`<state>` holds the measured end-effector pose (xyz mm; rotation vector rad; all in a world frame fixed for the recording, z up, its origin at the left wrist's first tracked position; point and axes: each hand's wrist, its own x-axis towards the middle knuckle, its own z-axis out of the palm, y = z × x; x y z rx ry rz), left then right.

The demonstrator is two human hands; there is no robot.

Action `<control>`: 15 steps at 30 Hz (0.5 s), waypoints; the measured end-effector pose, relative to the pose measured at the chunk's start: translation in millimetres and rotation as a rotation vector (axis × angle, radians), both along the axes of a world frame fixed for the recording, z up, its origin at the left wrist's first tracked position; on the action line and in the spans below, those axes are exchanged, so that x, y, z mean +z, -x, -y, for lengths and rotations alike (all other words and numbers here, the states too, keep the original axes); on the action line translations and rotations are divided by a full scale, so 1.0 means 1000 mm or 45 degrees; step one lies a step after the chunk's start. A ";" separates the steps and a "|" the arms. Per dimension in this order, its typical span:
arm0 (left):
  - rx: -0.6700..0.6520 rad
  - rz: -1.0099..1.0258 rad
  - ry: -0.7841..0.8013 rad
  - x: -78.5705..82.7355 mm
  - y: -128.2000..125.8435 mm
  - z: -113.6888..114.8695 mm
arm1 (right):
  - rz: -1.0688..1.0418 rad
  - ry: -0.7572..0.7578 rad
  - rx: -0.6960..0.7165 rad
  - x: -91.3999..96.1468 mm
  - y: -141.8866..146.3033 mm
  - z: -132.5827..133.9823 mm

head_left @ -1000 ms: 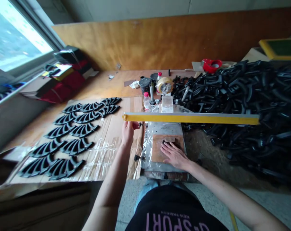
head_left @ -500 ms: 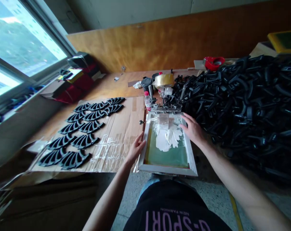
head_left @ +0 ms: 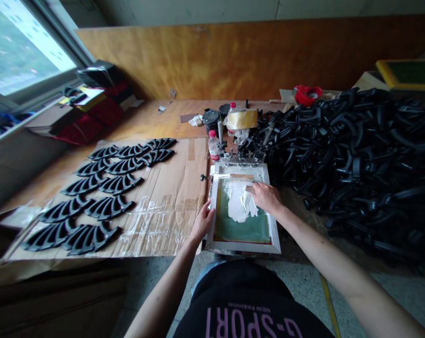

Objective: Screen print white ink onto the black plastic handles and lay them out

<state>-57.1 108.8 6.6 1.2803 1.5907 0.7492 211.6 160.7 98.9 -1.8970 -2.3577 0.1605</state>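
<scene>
A screen printing frame (head_left: 275, 234) with a green mesh lies in front of me. White ink (head_left: 238, 202) is spread thickly over its upper middle. My left hand (head_left: 202, 221) is at the frame's left edge, fingers curled against the rim. Over the right part of the mesh, my right hand (head_left: 267, 196) is closed around a small squeegee (head_left: 250, 189); only its end shows past the fingers. A metal hinge clamp (head_left: 240, 160) carries the frame's far side.
Rows of black curved, ribbed parts (head_left: 116, 206) lie on a cardboard sheet (head_left: 170, 188) to the left. A big heap of black plastic parts (head_left: 339, 150) fills the right side. Behind the clamp stand a red-capped bottle (head_left: 213, 146), a tape roll (head_left: 241, 119) and a red tape dispenser (head_left: 308, 95).
My right hand has moved from the frame's right rim inward over the mesh and has taken hold of the squeegee that lay on the screen. My left hand stays at the left edge.
</scene>
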 end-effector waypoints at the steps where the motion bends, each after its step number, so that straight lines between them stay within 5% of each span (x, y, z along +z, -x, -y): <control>1: 0.006 0.007 -0.002 -0.001 0.000 0.000 | 0.026 -0.007 -0.008 -0.004 0.003 0.002; 4: 0.044 0.061 -0.016 -0.006 -0.001 -0.001 | 0.056 -0.049 0.083 -0.015 0.013 0.008; 8: 0.018 0.013 -0.031 -0.010 0.000 0.000 | 0.049 -0.101 0.444 -0.022 0.012 0.029; 15: 0.011 -0.010 -0.064 -0.011 -0.001 0.000 | -0.053 -0.045 0.875 -0.013 -0.015 0.051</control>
